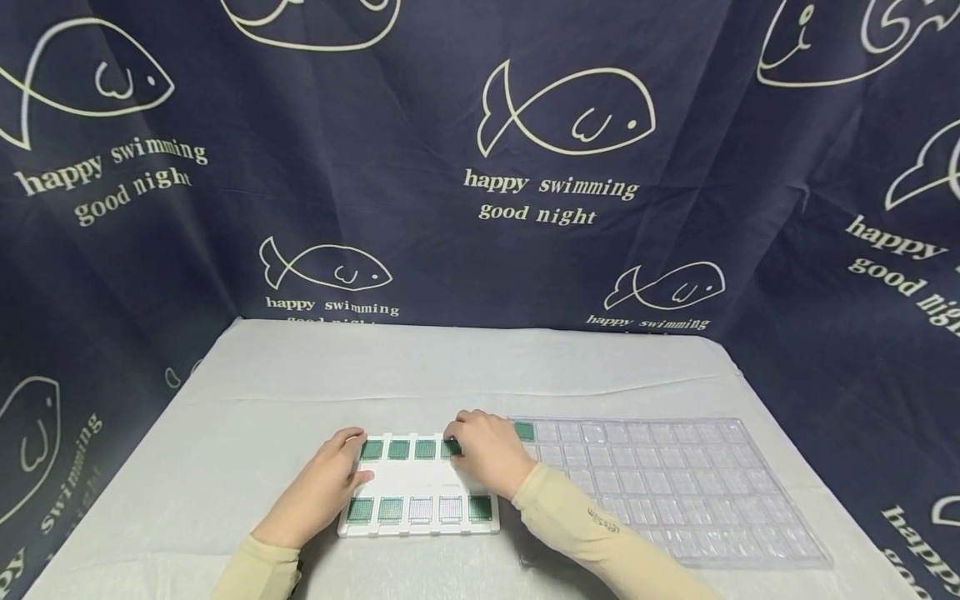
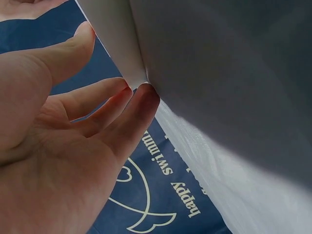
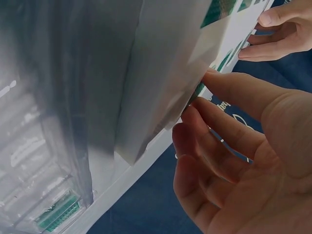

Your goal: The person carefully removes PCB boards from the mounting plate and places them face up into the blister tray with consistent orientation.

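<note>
A white tray (image 1: 420,475) lies on the table with two rows of small green perforated circuit boards (image 1: 399,450). My left hand (image 1: 318,487) holds the tray by its left side, the thumb over the top; in the left wrist view its fingertips (image 2: 146,92) touch the tray's edge. At the right end of the far row my right hand (image 1: 491,450) pinches a green board (image 3: 197,91) between thumb and index finger. That board is partly hidden by the fingers, and I cannot tell whether it is lifted from its slot.
Right of the tray lies a clear plastic compartment box (image 1: 660,483). One green board (image 1: 523,431) sits in its far left compartment. A white cloth covers the table (image 1: 450,367), and a dark blue fish-print curtain (image 1: 420,167) hangs behind and at both sides.
</note>
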Available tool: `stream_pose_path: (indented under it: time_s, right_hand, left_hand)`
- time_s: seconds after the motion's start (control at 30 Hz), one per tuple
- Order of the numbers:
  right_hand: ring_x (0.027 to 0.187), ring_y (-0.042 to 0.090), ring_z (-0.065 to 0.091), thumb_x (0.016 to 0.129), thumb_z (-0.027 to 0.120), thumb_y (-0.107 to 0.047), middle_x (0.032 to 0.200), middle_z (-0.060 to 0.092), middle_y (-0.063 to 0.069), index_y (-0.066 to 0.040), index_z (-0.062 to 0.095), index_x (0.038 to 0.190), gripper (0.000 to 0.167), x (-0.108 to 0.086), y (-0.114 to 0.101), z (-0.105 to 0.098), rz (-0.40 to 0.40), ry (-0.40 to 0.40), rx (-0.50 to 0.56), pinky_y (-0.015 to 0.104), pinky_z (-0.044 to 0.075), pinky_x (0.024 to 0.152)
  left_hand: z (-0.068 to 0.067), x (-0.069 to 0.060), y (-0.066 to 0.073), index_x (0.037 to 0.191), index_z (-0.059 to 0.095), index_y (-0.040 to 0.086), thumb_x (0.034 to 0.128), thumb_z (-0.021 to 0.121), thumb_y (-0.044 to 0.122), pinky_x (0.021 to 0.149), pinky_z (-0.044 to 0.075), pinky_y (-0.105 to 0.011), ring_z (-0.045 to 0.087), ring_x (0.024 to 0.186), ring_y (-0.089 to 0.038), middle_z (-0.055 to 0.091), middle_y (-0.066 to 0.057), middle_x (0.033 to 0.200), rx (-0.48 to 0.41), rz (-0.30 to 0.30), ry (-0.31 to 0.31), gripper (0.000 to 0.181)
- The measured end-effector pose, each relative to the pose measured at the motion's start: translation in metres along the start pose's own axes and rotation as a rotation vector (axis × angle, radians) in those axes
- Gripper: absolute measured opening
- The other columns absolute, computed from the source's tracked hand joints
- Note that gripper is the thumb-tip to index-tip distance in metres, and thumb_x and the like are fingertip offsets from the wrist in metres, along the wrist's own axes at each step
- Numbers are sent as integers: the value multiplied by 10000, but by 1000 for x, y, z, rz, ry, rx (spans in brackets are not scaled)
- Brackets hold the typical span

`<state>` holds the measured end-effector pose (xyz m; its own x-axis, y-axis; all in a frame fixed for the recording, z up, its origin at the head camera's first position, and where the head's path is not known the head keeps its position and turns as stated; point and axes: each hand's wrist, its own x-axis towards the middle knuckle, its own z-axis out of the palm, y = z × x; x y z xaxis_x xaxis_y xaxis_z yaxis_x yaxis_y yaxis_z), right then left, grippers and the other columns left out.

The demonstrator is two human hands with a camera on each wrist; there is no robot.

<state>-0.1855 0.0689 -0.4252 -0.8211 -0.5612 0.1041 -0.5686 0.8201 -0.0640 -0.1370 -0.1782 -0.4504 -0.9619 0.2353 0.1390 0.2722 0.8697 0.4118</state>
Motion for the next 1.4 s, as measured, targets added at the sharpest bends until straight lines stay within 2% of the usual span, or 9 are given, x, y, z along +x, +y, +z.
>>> stream_pose_path:
  time_s: [0.43,0.87,1.4]
  right_hand:
    - [903,161,704,833,849,-236,1005,742,-14,-142,782,1069,263,0,0,1,3,18,29,285,628,736]
    - [894,163,700,825,858,-257,1007,756,-8,-141,785,1048,262,0,0,1,-2,38,17,295,629,756]
    - [891,158,693,826,844,-232,996,752,-10,-135,784,1041,243,2,-1,2,3,25,1,285,624,771]
  left_hand:
    - [-3,-1,3,1351,558,-137,915,754,183,1110,510,-547,572,1309,-427,560,-254,1411,57,-25,-9,575]
    - [-2,-1,3,1336,572,-133,901,768,171,1094,523,-541,590,1289,-419,575,-250,1394,63,-15,16,567]
    - [-2,-1,3,1334,577,-128,900,772,174,1075,536,-545,596,1273,-420,581,-247,1391,68,-13,25,564]
